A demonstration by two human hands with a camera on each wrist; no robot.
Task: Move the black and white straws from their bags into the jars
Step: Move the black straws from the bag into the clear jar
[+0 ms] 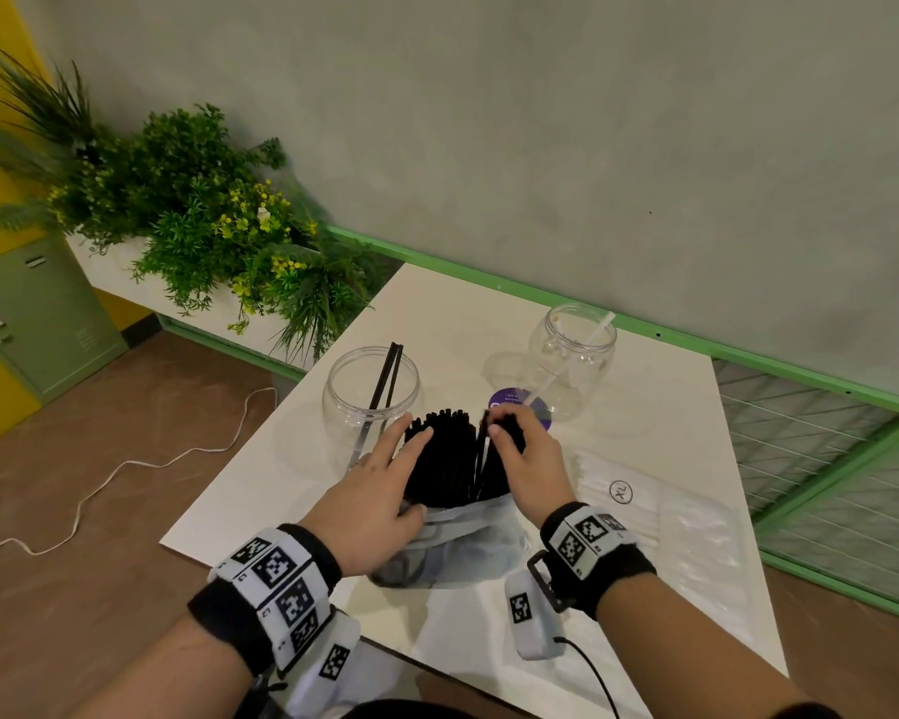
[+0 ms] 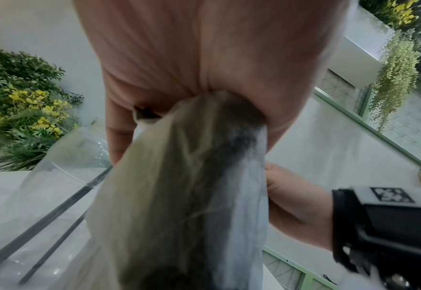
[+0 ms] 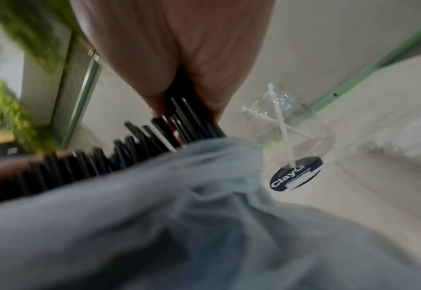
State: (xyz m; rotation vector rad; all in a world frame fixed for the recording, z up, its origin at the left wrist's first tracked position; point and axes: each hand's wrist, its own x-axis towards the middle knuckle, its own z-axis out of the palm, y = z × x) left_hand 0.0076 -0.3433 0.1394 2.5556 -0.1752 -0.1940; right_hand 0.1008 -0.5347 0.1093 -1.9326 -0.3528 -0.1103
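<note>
A bundle of black straws [image 1: 450,459] sticks out of a translucent bag [image 1: 458,547] lying at the middle of the white table [image 1: 292,474]. My left hand [image 1: 385,474] holds the bundle at the bag's mouth, fingers lying along the straws and thumb on the bag [image 2: 179,196]. My right hand [image 1: 509,433] pinches a few black straws [image 3: 179,125] at the bundle's right side. The left jar [image 1: 369,386] holds two black straws [image 1: 388,376]. In the right jar [image 1: 574,360] lean two white straws [image 3: 282,121]. A bag of white straws [image 1: 650,511] lies to the right.
A round purple sticker [image 1: 520,404] lies on the table by the right jar's base. Green plants [image 1: 203,220] in a white planter stand beyond the table's left corner. A green rail [image 1: 696,345] runs along the far edge. A white cable [image 1: 125,469] trails on the floor.
</note>
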